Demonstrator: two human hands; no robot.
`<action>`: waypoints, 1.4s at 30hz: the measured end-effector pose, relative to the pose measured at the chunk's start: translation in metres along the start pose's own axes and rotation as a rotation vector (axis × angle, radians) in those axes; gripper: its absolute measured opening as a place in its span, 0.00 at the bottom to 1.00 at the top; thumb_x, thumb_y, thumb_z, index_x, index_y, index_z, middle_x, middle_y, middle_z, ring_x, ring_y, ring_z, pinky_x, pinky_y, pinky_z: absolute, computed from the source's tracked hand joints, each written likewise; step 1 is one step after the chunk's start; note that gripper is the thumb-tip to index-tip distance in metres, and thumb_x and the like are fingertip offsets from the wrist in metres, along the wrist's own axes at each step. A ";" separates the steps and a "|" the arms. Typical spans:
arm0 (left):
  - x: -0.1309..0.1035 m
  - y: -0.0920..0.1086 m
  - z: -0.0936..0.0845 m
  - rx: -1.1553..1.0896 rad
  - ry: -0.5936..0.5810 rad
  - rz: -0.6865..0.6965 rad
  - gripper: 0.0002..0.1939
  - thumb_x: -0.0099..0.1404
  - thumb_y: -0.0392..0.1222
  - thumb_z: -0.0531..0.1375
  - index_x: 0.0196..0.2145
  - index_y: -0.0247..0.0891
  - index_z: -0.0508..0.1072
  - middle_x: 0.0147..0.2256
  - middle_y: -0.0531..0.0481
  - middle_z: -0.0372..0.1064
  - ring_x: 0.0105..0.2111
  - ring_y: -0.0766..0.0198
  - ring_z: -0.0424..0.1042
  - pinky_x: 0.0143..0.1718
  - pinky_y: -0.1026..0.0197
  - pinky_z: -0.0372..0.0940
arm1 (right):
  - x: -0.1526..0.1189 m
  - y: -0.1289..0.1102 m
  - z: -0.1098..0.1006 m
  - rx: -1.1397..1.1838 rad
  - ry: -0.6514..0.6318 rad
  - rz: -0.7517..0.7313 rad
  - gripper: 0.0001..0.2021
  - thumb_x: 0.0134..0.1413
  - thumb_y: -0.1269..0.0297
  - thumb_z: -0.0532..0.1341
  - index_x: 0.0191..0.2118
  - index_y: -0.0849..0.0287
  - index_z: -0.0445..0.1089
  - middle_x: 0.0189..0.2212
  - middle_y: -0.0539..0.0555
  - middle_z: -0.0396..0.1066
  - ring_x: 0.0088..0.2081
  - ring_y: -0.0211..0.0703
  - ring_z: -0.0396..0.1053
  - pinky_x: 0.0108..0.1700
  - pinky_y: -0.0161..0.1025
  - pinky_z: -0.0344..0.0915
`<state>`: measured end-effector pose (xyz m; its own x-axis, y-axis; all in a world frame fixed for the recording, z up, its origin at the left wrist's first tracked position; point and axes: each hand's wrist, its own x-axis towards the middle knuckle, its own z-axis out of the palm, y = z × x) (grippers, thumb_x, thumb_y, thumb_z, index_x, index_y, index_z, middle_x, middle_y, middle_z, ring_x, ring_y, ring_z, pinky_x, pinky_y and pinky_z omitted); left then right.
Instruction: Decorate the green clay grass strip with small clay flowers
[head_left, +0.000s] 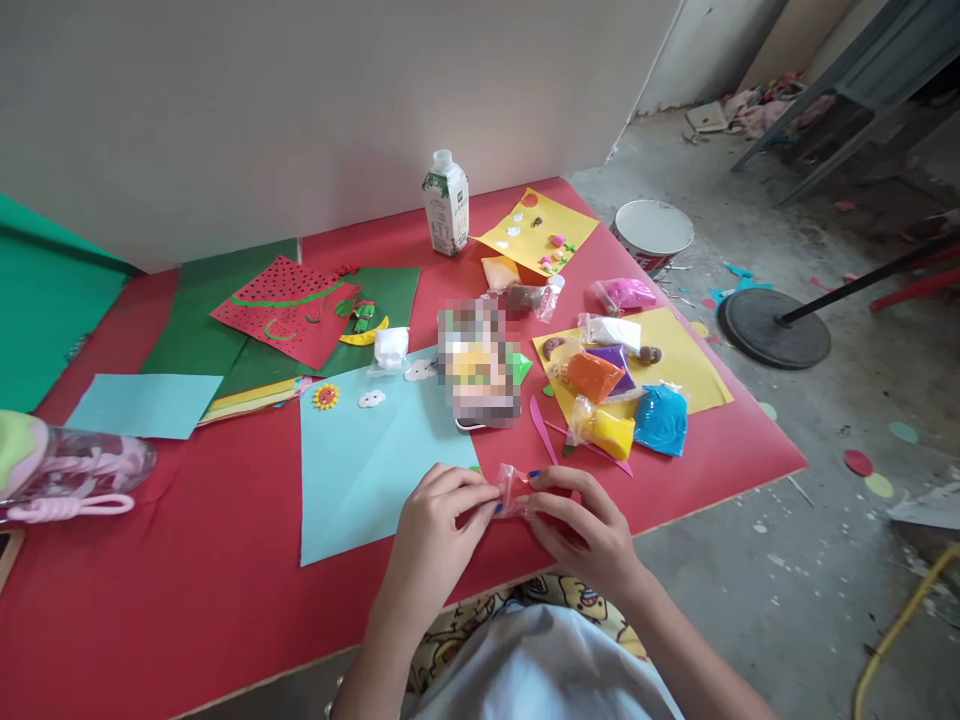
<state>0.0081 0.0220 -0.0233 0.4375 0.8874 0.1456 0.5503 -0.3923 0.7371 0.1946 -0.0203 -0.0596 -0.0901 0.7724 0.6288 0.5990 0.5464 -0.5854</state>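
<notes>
Red clay bag [514, 489] is being pinched btwn left hand [439, 530] & right hand [581, 525], fingers of both grasping it, just below blue sheet [367, 470], w/ yellow bag [606, 428] right of sheet.

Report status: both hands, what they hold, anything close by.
Left hand and right hand both pinch a small red clay packet. Held over the red table, beside the light blue paper. Nothing blocking.

Small clear plastic packet of red clay [514, 489], crumpled, being pinched at both ends between fingers, hovering just above the near edge of the red table, beside a light-blue paper sheet.
</notes>
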 end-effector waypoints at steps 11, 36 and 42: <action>0.000 0.004 0.006 0.115 0.000 -0.023 0.09 0.60 0.27 0.61 0.32 0.40 0.74 0.31 0.52 0.74 0.34 0.61 0.72 0.33 0.60 0.69 | -0.003 0.001 0.001 0.023 -0.014 0.003 0.12 0.57 0.77 0.61 0.45 0.56 0.72 0.39 0.57 0.71 0.40 0.42 0.75 0.42 0.37 0.76; -0.006 0.000 -0.006 -0.046 0.246 -0.067 0.05 0.64 0.35 0.60 0.33 0.41 0.76 0.31 0.52 0.76 0.32 0.64 0.75 0.34 0.63 0.71 | 0.005 -0.001 0.001 -0.015 0.026 0.071 0.12 0.57 0.76 0.59 0.43 0.54 0.72 0.37 0.55 0.71 0.37 0.41 0.75 0.39 0.36 0.76; -0.006 -0.001 -0.007 0.003 0.265 -0.024 0.08 0.66 0.34 0.59 0.36 0.42 0.78 0.33 0.51 0.77 0.33 0.64 0.76 0.36 0.62 0.72 | 0.006 -0.001 0.001 -0.014 0.016 0.058 0.10 0.58 0.77 0.59 0.42 0.56 0.71 0.37 0.56 0.70 0.38 0.40 0.74 0.40 0.35 0.75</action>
<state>0.0001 0.0182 -0.0206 0.2231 0.9287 0.2962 0.5607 -0.3708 0.7403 0.1931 -0.0159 -0.0555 -0.0422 0.7975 0.6018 0.6143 0.4958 -0.6139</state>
